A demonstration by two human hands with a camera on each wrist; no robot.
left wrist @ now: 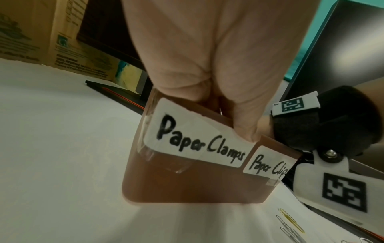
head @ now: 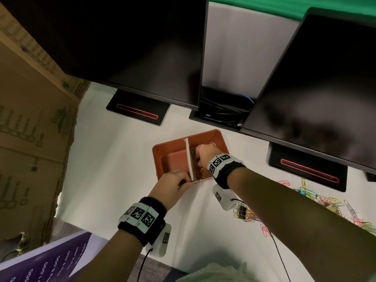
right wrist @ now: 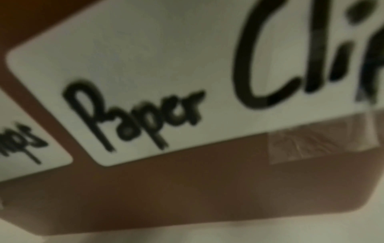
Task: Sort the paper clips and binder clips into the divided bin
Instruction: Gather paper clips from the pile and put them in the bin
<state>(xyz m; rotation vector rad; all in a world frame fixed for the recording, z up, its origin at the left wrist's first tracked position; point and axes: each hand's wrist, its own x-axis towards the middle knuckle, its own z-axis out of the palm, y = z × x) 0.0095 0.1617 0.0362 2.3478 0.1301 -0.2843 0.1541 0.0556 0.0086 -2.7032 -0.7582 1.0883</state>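
Pinching the bin point(head: 218, 137) rim with my left grip point(head: 173, 185), I am lowering my right grip point(head: 204, 154), fingers hidden, onto light, slippery paper clips point(head: 200, 173); more are lying on the bench point(head: 122, 159).

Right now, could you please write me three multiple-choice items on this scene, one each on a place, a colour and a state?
1. Where is the right hand?
A. in the bin's right compartment
B. on a monitor base
C. on the loose clip pile

2. What colour is the bin?
A. green
B. orange-brown
C. white

3. What is the left hand doing?
A. lying flat on the table
B. gripping the bin's near wall
C. lifting a box

Answers: 1 A, it sits right of the white divider. 2 B, its walls show it. 3 B, fingers curl over the rim.
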